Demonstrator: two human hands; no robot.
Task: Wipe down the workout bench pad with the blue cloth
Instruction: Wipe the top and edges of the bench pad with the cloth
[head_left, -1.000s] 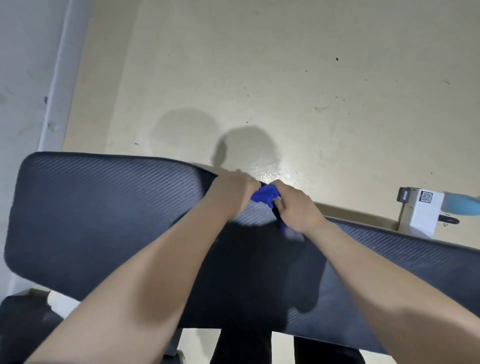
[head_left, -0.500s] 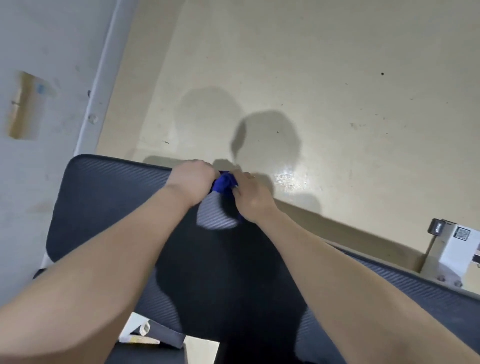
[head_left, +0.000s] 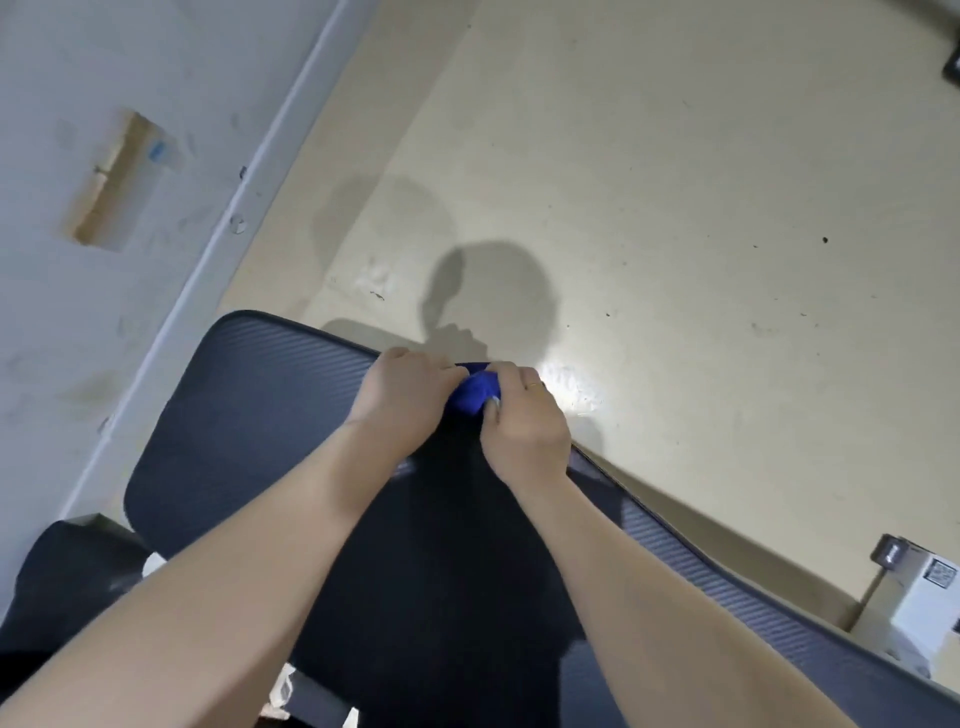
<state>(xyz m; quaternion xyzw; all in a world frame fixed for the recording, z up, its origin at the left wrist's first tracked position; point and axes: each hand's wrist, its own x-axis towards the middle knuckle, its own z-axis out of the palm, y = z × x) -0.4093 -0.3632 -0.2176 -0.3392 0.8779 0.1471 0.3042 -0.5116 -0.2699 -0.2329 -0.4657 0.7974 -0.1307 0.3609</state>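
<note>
beige floor | ribbed dark bench pad | both hands grip bunched blue cloth

Both forearms are bare from the lower edge of the view to the wrists, with no sleeves showing. The left hand wears nothing. The right hand carries a thin gold-coloured ring on one finger
</note>
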